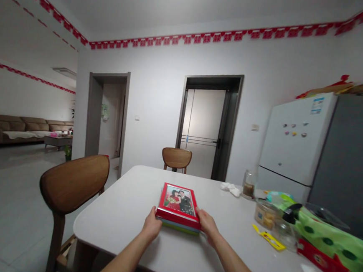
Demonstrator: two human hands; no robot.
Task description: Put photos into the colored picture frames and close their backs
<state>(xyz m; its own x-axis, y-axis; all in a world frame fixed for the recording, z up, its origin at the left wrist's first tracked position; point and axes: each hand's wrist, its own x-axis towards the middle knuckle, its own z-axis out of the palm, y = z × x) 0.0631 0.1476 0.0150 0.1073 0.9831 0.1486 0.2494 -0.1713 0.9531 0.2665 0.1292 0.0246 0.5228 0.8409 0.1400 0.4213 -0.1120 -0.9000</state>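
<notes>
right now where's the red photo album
In the head view, the red photo album lies flat on the white table between the person's left hand and right hand.

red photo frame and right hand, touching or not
Touching: the head view shows the right hand against the near right edge of the red photo frame, with no gap.

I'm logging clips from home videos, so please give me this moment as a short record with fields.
Left hand: touching the near left edge of the red photo album
Right hand: touching the album's near right edge
Album cover: photo of two people
Under the album: green and blue layers
Surface: white table
Also on table: glass jar, white cloth, green dotted bag
Surroundings: white refrigerator, wooden chair, brown sofa
</notes>
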